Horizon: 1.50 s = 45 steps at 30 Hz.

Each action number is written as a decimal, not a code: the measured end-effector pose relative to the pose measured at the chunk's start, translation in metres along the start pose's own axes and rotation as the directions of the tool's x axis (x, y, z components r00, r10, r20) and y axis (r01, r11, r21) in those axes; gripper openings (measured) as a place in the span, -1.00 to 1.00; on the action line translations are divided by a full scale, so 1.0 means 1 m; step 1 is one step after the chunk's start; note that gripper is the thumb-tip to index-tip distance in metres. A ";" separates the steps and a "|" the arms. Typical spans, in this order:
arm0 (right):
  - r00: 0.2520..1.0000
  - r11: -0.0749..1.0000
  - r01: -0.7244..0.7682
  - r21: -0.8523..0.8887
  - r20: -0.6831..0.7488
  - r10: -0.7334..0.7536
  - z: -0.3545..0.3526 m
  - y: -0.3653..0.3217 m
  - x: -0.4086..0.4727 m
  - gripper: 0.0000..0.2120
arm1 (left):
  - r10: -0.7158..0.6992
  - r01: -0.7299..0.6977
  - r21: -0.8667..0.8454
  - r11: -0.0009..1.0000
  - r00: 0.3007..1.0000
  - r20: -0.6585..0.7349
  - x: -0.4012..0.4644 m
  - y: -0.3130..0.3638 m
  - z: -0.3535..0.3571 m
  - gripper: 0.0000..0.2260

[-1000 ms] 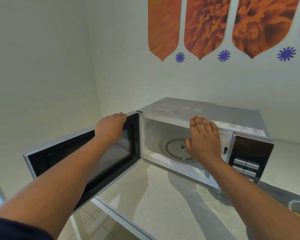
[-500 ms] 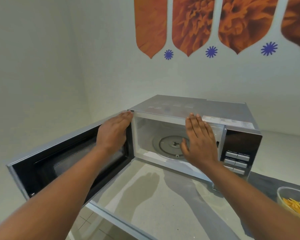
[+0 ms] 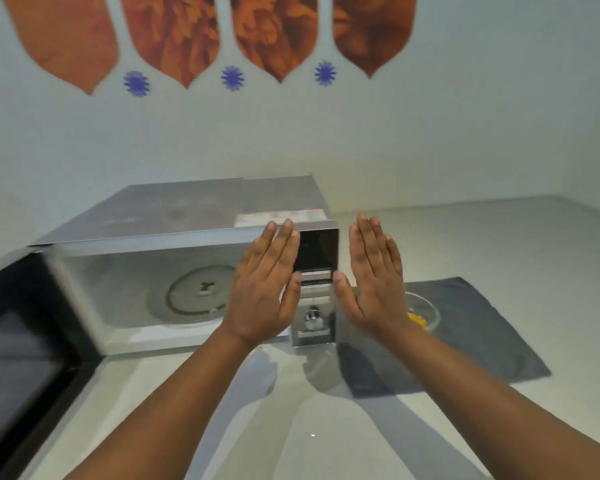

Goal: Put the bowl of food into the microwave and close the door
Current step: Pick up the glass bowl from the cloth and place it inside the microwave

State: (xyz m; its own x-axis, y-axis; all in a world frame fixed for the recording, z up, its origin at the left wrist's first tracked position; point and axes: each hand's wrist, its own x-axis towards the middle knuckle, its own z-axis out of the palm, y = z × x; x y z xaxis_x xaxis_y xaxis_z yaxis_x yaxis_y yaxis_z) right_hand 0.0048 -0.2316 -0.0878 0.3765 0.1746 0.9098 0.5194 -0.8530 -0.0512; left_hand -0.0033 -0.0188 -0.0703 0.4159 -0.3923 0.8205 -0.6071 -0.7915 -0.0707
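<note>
A silver microwave stands on the counter with its door swung wide open to the left. Its cavity holds only a glass turntable. A clear glass bowl with yellow food sits on a grey cloth to the right of the microwave, partly hidden behind my right hand. My left hand is flat and open in front of the cavity's right side. My right hand is flat and open just right of the control panel, above the bowl. Neither hand touches anything.
The grey cloth lies on the pale counter, which runs right to a wall corner. The wall behind carries orange flower panels. The open door juts out past the counter's left front.
My left hand has let go of the door and moved right. My right hand has shifted right, past the control panel. The view has swung right, bringing the bowl and cloth further in.
</note>
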 end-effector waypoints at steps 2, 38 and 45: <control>0.995 0.995 -0.102 -0.003 0.018 0.102 -0.015 0.025 -0.013 -0.36 | 0.041 -0.041 -0.092 0.995 0.999 -0.002 0.012 0.025 0.026 -0.45; 0.048 -0.349 -0.749 0.563 0.572 0.819 -0.033 0.087 -0.108 -0.63 | -0.506 0.709 -0.501 -0.496 0.233 0.830 0.006 0.161 0.164 -0.59; 0.048 -0.406 -0.685 0.605 0.593 0.803 -0.049 0.047 -0.118 -0.67 | -0.529 0.631 -0.498 -0.595 0.158 0.834 -0.011 0.174 0.121 -0.60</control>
State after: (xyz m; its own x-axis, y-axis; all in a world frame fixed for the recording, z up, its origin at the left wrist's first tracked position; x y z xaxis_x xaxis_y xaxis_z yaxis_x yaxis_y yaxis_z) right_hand -0.0525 -0.3161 -0.1773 0.8908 -0.3850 -0.2414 -0.0042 0.5243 -0.8515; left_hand -0.0314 -0.2089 -0.1601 0.9516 -0.0340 -0.3054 0.2867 0.4565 0.8423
